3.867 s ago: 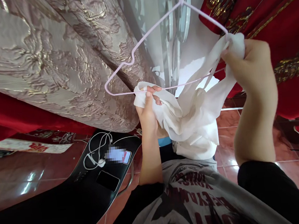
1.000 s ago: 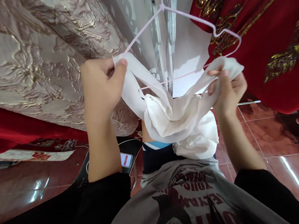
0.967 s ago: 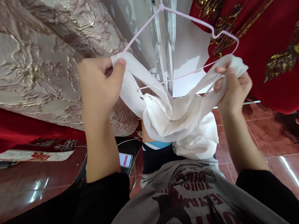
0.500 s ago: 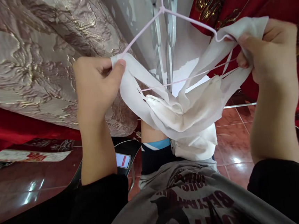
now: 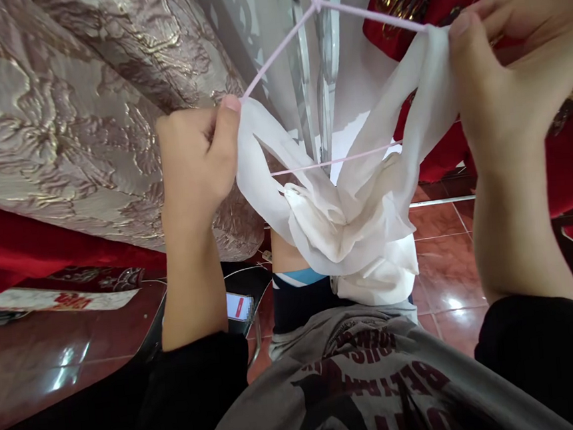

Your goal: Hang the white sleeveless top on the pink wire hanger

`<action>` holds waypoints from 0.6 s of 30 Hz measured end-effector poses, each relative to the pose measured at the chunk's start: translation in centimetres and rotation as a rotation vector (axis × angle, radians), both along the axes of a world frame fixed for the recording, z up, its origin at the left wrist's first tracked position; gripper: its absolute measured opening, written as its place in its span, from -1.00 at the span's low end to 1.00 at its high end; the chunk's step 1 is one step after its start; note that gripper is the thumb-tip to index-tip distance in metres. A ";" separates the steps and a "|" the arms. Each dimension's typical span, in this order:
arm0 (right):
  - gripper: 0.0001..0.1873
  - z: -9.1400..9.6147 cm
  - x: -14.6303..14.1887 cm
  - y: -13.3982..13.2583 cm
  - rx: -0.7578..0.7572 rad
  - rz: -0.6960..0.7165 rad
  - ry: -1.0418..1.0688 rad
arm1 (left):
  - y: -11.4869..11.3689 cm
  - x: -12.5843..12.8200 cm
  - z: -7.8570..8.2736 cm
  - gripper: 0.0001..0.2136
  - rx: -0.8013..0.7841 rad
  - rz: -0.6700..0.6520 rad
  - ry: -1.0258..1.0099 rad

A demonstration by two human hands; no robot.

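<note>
A thin pink hanger (image 5: 279, 48) runs down from the top, its two arms spreading left and right inside a sheer white garment (image 5: 348, 236). My left hand (image 5: 194, 159) pinches the garment's left strap against the hanger's end, thumb on top. On the other side, my right hand (image 5: 508, 55) grips the right strap where it loops over the hanger's right arm. The lower bar of the hanger crosses between the straps. Below it the cloth sags in folds over my lap, and its bottom edge is bunched up.
Patterned shiny fabric (image 5: 57, 114) hangs at the left, red cloth with gold trim (image 5: 408, 3) at the right. A grey metal frame (image 5: 322, 78) stands ahead. A phone (image 5: 239, 306) lies on a black seat (image 5: 249, 282) by my left forearm. Red tiles (image 5: 444, 261) cover the floor.
My right hand has moved up, and the right strap now sits over the hanger's right arm, hiding its end. My left hand keeps its pinch, shifted slightly right.
</note>
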State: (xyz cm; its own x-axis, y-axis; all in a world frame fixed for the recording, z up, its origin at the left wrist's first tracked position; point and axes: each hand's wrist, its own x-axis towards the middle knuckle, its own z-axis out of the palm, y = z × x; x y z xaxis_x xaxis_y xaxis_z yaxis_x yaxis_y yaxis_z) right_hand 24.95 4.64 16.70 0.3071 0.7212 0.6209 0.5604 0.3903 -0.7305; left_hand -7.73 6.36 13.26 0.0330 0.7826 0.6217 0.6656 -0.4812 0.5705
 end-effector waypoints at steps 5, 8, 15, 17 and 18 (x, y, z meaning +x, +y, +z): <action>-0.66 -1.6 -0.1 0.7 0.301 -0.071 -0.195 | -0.4 -0.2 0.5 -0.40 -0.007 0.025 -0.012; -0.84 -3.6 -1.7 0.1 0.457 0.053 -0.297 | -0.2 -0.2 0.5 -0.41 -0.031 0.028 -0.041; -0.62 -11.9 -5.5 1.5 0.045 0.459 -0.556 | -0.2 -0.7 -1.4 -0.55 0.038 -0.031 0.006; -0.64 -13.6 -5.6 1.8 0.101 0.389 -0.556 | -1.5 -0.1 -2.2 -0.66 0.062 -0.042 -0.017; -0.66 -14.1 -5.7 1.7 0.136 0.350 -0.533 | -2.4 0.5 -2.7 -0.67 0.069 -0.044 -0.061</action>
